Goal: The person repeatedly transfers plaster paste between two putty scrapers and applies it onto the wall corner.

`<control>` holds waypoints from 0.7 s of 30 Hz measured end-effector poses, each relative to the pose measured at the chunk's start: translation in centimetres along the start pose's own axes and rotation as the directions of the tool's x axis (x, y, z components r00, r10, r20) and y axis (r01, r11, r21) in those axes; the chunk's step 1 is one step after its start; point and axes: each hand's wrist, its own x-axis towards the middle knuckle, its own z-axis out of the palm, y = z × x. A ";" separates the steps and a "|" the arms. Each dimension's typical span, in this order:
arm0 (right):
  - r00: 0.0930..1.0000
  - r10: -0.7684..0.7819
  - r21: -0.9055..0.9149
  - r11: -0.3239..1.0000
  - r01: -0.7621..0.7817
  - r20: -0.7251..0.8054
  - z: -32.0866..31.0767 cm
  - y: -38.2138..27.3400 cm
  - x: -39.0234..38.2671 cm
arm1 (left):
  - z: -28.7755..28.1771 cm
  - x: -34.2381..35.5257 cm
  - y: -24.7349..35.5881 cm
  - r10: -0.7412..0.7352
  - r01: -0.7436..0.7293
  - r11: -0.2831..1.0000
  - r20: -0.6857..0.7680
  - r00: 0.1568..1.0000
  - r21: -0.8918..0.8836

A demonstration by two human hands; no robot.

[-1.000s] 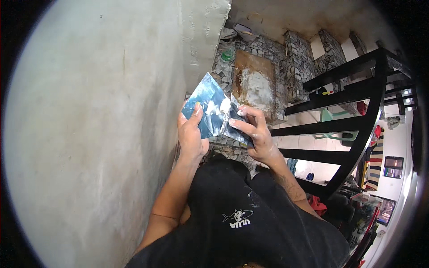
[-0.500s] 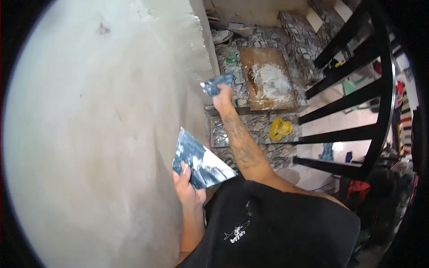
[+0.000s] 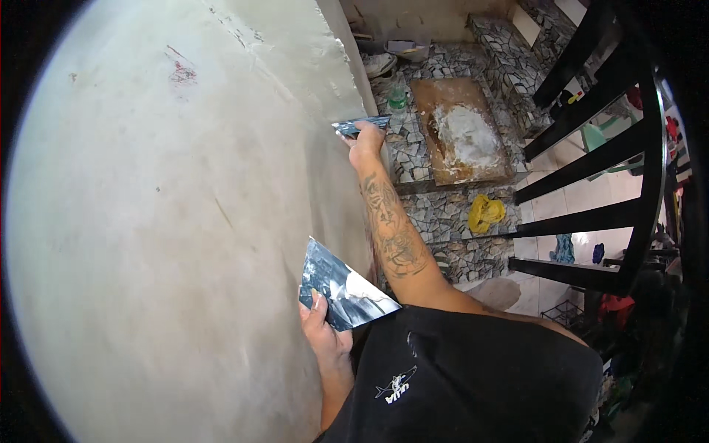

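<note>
My left hand (image 3: 322, 328) is closed on a wide, flat putty spreader (image 3: 323, 267), a blue-grey sheet with a thumb across its face. White putty (image 3: 362, 292) is smeared over its right side. Farther ahead, my right hand (image 3: 367, 144) grips a smaller putty spreader (image 3: 363, 124), thumb and fingers pinching it from both sides. It is tilted almost edge-on beside the pale plastered wall (image 3: 185, 251); whether its edge touches the wall I cannot tell. Along the wall's far corner (image 3: 347, 59) the plaster is rough.
On the stone-patterned steps (image 3: 450, 207) lies a brown board (image 3: 432, 92) with a heap of white putty (image 3: 469, 136). Around it are a green-tinted bottle (image 3: 397, 98), a yellow crumpled item (image 3: 486, 214) and a plastic tub (image 3: 413, 50). Black railing bars (image 3: 583, 218) stand at the right.
The view has shifted, so the wall and steps sit differently. My right hand's spreader has turned from showing its face to nearly edge-on. My left hand keeps its hold on the larger spreader.
</note>
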 end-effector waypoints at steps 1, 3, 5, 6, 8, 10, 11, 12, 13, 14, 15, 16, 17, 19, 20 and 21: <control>0.999 -0.041 -0.039 0.998 0.039 -0.036 0.6 0.1 -0.5 | -0.1 0.1 0.1 0.012 -0.012 1.000 -0.016 1.000 0.001; 0.996 -0.084 -0.063 0.995 0.083 -0.025 1.9 0.3 -1.4 | -0.6 0.1 0.5 0.010 -0.010 1.000 -0.039 0.999 0.008; 0.987 -0.162 -0.125 0.979 0.159 -0.012 3.4 0.6 -2.2 | -0.3 -0.1 0.9 0.014 -0.012 1.000 -0.085 0.996 0.022; 0.984 -0.179 -0.116 0.978 0.176 -0.018 4.4 0.6 -2.0 | 0.0 -0.3 0.9 0.003 -0.002 1.000 -0.068 0.998 0.025; 0.865 -0.470 -0.439 0.824 0.358 -0.177 6.1 0.3 -1.3 | 0.7 -0.6 0.8 0.004 -0.004 1.000 -0.020 1.000 0.028; 0.928 -0.348 -0.525 0.819 0.231 -0.136 8.2 -0.9 -4.3 | 1.0 -1.2 1.0 0.041 -0.040 0.998 -0.023 0.999 0.043; 0.914 -0.381 -0.540 0.803 0.251 -0.141 9.1 -1.3 -4.6 | 1.4 -1.7 0.9 0.061 -0.058 0.996 -0.041 0.997 0.075; 0.904 -0.405 -0.553 0.789 0.269 -0.138 10.0 -1.7 -5.1 | 1.8 -2.2 1.0 0.095 -0.088 0.990 -0.063 0.994 0.107; 0.918 -0.376 -0.487 0.829 0.274 -0.124 10.9 -2.4 -6.7 | 2.5 -2.5 1.1 0.134 -0.122 0.986 -0.098 0.986 0.117; 0.920 -0.373 -0.481 0.833 0.274 -0.122 11.7 -2.6 -7.2 | 2.8 -2.8 1.3 0.140 -0.128 0.984 -0.095 0.986 0.120; 0.914 -0.389 -0.485 0.825 0.291 -0.112 12.2 -3.1 -7.8 | 3.3 -3.4 1.3 0.160 -0.149 0.982 -0.093 0.983 0.118; 0.909 -0.403 -0.490 0.816 0.307 -0.102 12.7 -3.5 -8.3 | 3.7 -4.1 1.3 0.181 -0.170 0.979 -0.092 0.979 0.116; 0.903 -0.419 -0.499 0.805 0.321 -0.095 13.2 -4.1 -8.7 | 4.1 -4.7 1.4 0.189 -0.181 0.977 -0.062 0.980 0.115; 0.901 -0.429 -0.472 0.809 0.350 -0.067 14.7 -4.7 -9.8 | 3.4 -5.5 1.4 0.263 -0.242 0.951 -0.093 0.960 0.191; 0.896 -0.441 -0.445 0.812 0.378 -0.045 15.4 -5.0 -10.3 | 3.1 -5.8 1.6 0.331 -0.292 0.918 -0.116 0.936 0.268; 0.881 -0.472 -0.429 0.803 0.415 -0.032 16.0 -5.3 -10.9 | 4.0 -5.9 2.4 0.227 -0.216 0.972 -0.135 0.964 0.093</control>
